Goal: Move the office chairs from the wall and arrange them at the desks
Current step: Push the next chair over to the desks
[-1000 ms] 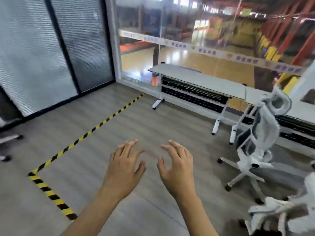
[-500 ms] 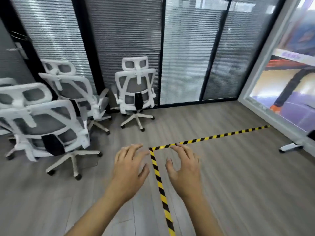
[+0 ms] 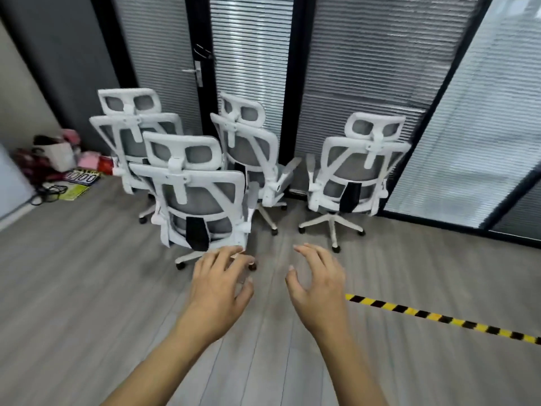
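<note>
Both forearms reach forward, palms down. Left hand [image 3: 218, 288] and right hand [image 3: 317, 288] hover side by side over the grey plank floor [image 3: 87, 288], fingers spread and loosely bent, holding nothing. Left fingertips overlap the near chair's base in view; contact cannot be told.

Yellow-black tape [image 3: 439, 319] runs on the floor to the right of the right hand.

Near chair [image 3: 193, 194]: white frame, grey mesh, back towards the camera, just ahead of the left hand and clear of the wall. Right chair [image 3: 357, 177]: same type, back to camera, stands alone close to the glass wall [image 3: 366, 68] with its shut blinds. Middle chair [image 3: 251, 148] sits behind the near chair, turned slightly right, near the black frame. Far-left chair [image 3: 131, 133] is partly hidden behind the near one.

Door handle [image 3: 194, 70] above the chairs. Bags and clutter [image 3: 58, 159] lie in the far-left corner.
</note>
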`<act>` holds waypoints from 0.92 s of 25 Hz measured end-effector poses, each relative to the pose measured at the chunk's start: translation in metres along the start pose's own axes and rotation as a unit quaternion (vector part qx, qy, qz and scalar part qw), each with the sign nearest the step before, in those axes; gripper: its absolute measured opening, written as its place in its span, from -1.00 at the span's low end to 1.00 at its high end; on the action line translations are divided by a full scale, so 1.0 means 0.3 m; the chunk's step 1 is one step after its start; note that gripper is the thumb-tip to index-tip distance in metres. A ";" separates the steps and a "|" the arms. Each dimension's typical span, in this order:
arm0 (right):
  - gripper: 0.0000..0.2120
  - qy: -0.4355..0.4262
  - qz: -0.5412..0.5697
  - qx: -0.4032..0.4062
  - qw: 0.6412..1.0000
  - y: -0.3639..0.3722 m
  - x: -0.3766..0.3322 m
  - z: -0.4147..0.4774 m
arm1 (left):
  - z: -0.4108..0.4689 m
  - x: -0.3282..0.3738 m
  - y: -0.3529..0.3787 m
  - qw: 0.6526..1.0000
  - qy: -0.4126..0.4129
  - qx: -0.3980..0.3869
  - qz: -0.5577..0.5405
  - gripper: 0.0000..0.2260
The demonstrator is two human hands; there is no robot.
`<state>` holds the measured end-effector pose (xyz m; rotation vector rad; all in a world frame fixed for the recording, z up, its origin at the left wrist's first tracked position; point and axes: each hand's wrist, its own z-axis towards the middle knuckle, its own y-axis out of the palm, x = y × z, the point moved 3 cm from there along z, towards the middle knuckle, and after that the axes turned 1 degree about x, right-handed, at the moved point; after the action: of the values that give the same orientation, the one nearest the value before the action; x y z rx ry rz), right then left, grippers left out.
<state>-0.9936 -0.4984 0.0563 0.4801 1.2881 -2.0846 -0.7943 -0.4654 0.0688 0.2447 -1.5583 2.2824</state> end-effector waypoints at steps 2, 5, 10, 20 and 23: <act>-0.66 -0.015 0.015 -0.015 1.000 0.118 -0.006 0.154 | 0.120 -0.095 0.002 1.000 -0.025 0.006 0.011 -0.65; -0.67 -0.038 0.050 -0.034 0.997 0.297 -0.035 0.386 | 0.269 -0.252 0.012 0.997 -0.065 0.014 0.033 -0.65; -0.66 -0.063 0.067 -0.087 0.992 0.592 -0.137 0.648 | 0.437 -0.545 0.037 0.990 -0.135 0.017 0.039 -0.67; -0.68 -0.017 0.008 -0.080 0.997 1.214 -0.263 1.107 | 0.911 -1.299 0.128 0.992 -0.121 -0.006 0.016 -0.73; -0.67 0.023 -0.028 -0.074 0.997 1.371 -0.273 1.195 | 1.062 -1.511 0.169 0.994 -0.102 -0.034 0.009 -0.70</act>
<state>-0.6464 -0.9230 -0.0029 0.4321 1.4867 -2.0149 -0.4175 -0.8671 -0.0103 0.4612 -1.7402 2.2731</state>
